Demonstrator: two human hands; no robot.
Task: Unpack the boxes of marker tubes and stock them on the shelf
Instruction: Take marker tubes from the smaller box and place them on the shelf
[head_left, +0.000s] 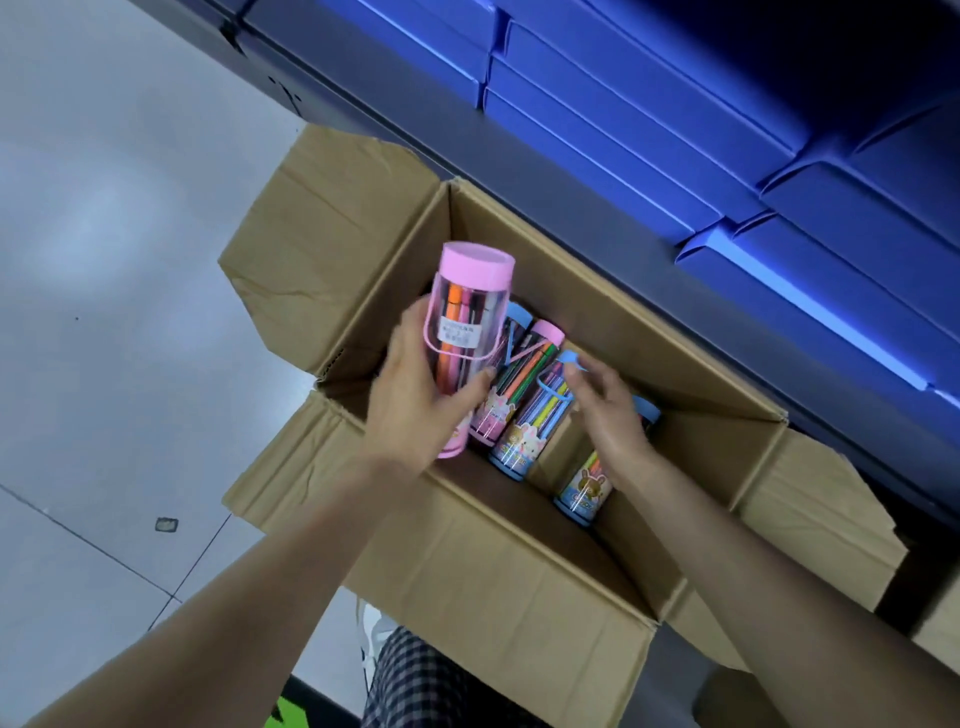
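Head view, looking down into an open cardboard box (519, 582) standing on the floor (104, 260) against a shelf (571, 171). The left hand (415, 395) has its grip around a pink-lidded marker tube (465, 332), fingers and thumb curled about the lower half of its body; the tube is raised above the box's left part, tilted with the lid away from the person. It is a clear cylinder with a flat pink lid, a thin pink carrying handle, a pink base band, a white label on its side, and coloured markers visible inside.

The right hand (608, 415) reaches into the box, fingers loosely bent, fingertips at the blue handle of a blue-lidded tube (535, 421); whether the grip has clenched on it cannot be told.

Count of tubes seen: five. One is held; four lie in the box: a second pink tube (511, 384), a tube behind it of which only a blue cap (517, 314) shows, the blue-lidded tube beside it, and a further blue tube (589, 488) partly under the right wrist. The lower bands carry cartoon animal prints.

Stacked blue cartons (649, 130) fill the shelf.
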